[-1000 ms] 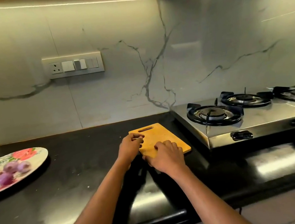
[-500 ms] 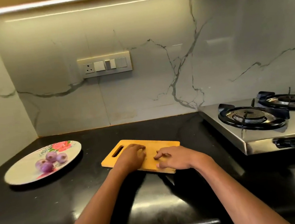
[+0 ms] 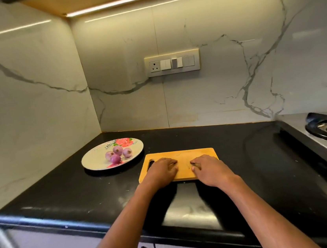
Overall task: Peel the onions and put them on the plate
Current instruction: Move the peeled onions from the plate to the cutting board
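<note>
Both hands, left hand (image 3: 162, 170) and right hand (image 3: 209, 168), still rest flat, fingers relaxed, on the cutting board (image 3: 183, 158), which now lies square just right of the plate (image 3: 95, 163) of onions (image 3: 118, 153).

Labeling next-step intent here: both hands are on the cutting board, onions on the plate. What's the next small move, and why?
Probably the left hand lifts off the cutting board and reaches for an onion. Both hands, the right hand included, rest on the bare board holding nothing, and all four onions lie on the plate to its left.

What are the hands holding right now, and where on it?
Nothing is gripped. Both the left hand and right hand rest palm-down on the near part of the cutting board.
</note>
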A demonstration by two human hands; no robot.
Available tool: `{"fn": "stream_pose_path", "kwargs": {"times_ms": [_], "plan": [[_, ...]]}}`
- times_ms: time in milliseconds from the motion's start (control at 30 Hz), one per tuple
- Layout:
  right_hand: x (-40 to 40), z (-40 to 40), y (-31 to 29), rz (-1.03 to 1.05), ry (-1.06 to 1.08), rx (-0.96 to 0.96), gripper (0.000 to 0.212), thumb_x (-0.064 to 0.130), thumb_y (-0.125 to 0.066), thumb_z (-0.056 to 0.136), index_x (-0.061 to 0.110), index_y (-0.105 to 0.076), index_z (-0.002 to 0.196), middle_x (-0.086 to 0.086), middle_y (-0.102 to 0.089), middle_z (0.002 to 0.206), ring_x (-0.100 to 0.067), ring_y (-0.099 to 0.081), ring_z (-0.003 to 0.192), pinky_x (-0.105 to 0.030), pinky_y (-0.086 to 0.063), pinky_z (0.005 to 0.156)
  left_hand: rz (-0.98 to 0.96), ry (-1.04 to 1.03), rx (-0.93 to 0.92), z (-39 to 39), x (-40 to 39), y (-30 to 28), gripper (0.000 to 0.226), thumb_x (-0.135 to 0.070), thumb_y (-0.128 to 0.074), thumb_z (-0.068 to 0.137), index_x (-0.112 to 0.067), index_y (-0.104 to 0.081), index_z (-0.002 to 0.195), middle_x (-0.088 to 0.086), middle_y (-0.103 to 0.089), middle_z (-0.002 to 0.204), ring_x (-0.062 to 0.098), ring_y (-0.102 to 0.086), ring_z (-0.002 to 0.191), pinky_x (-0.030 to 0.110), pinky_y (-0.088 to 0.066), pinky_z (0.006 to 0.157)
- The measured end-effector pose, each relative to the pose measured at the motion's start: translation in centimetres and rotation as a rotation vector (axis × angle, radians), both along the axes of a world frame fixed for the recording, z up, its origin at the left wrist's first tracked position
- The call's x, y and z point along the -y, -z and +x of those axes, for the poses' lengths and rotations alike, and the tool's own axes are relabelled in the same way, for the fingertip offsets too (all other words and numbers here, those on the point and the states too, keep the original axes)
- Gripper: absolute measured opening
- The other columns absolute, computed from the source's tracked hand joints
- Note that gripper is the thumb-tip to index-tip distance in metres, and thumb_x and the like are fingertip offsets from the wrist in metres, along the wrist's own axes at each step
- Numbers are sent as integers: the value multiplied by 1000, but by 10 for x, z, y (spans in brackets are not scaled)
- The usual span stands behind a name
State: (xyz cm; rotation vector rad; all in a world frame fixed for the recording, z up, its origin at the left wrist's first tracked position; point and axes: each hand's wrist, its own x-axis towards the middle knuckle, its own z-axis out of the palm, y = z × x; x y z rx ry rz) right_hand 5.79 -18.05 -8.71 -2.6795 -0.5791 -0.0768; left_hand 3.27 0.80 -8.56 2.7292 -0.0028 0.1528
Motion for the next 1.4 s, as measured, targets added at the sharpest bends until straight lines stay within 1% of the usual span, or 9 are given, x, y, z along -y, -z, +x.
{"fn": "stream_pose_path", "kwargs": {"times_ms": [333,467,667,767,833,1000,1167,1233,1400], "plan": [[4,-8,-6,-43,70,17,42,42,-46,102,31,-53,142,5,-50,147,-22,-51,131,-40,-45,106,-47,31,-28,7,6,-1,44,-35,-50,103,-21,-50,146,0,-47,153,21,-43,139,36,-32,116],[-5,-7,-16,-27,99,58,38,39,-53,100,30,-57,137,4,-59,138,-21,-59,120,-36,-50,95,-90,25,-1,8,1,-3,40,-32,-54,101,-21,-57,140,0,-55,146,20,-51,131,33,-37,113],[-25,-1,-21,50,104,102,34,34,-59,99,30,-60,132,7,-62,134,-16,-59,119,-30,-50,93,-155,-8,93,10,-10,-12,32,-31,-62,98,-27,-63,129,-2,-58,139,17,-55,125,33,-45,107],[-49,7,-25,101,76,95,32,33,-61,98,30,-61,130,7,-64,130,-15,-60,118,-31,-51,94,-196,-64,187,8,-35,-20,29,-28,-66,96,-28,-64,125,-2,-59,133,14,-58,116,32,-51,101],[-73,13,-27,124,24,87,31,33,-63,97,30,-62,128,8,-65,128,-14,-60,116,-32,-52,94,-223,-123,248,4,-62,-24,30,-25,-68,94,-26,-64,124,-2,-60,128,11,-59,109,26,-53,94],[-148,24,-36,174,-115,81,30,33,-64,96,31,-62,126,6,-65,128,-16,-61,115,-35,-51,94,-237,-325,338,-7,-142,-27,24,-25,-71,91,-27,-66,114,0,-59,123,12,-58,103,30,-50,97],[-215,36,-36,203,-181,90,29,36,-64,95,30,-64,123,6,-67,123,-17,-63,106,-34,-52,85,-252,-382,246,-4,-189,-21,37,-29,-79,85,-24,-64,118,4,-56,126,16,-59,108,32,-51,96],[-232,42,-31,189,-169,100,31,33,-63,96,28,-63,126,3,-66,125,-18,-62,108,-34,-51,83,-244,-374,206,3,-196,-16,43,-31,-80,83,-24,-62,122,4,-55,129,17,-58,112,32,-50,98],[-250,60,-16,121,-122,117,50,26,-65,95,27,-49,143,-2,-55,141,-23,-54,125,-36,-50,95,-174,-338,146,18,-200,-10,53,-33,-80,83,-25,-58,131,5,-42,135,19,-56,118,30,-45,103]]}}
